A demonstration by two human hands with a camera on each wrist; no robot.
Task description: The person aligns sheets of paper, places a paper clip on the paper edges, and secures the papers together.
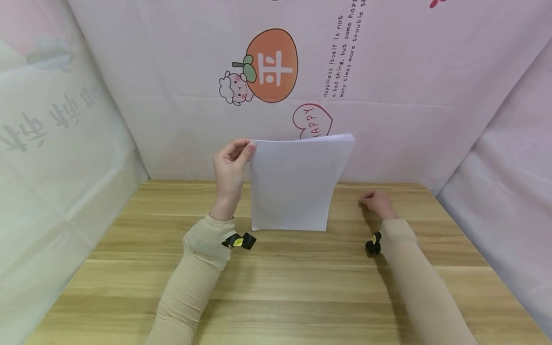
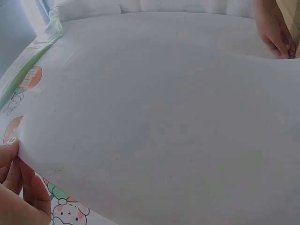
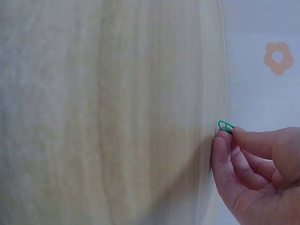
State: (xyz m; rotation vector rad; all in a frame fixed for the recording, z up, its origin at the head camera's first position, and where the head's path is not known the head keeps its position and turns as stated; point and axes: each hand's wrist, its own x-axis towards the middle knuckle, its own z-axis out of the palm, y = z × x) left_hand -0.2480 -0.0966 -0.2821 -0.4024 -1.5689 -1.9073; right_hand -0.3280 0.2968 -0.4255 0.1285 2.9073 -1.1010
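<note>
My left hand [image 1: 230,167] pinches the upper left corner of a thin stack of white paper sheets [image 1: 297,184], held upright over the table. At the top right corner the sheets' edges fan slightly apart. In the left wrist view the paper [image 2: 159,112] fills most of the picture, with the left thumb and fingers [image 2: 28,192] at its edge. Off to the right of the paper, low over the table, is my right hand [image 1: 378,203]. Between its thumb and fingertips it pinches a green paper clip [image 3: 226,126], whose looped end sticks out.
The wooden table [image 1: 276,292] has its far edge against a printed white curtain [image 1: 185,129]. More white cloth [image 1: 500,167] hangs along both sides. A small black camera [image 1: 246,241] is worn on the left wrist, another [image 1: 373,244] on the right.
</note>
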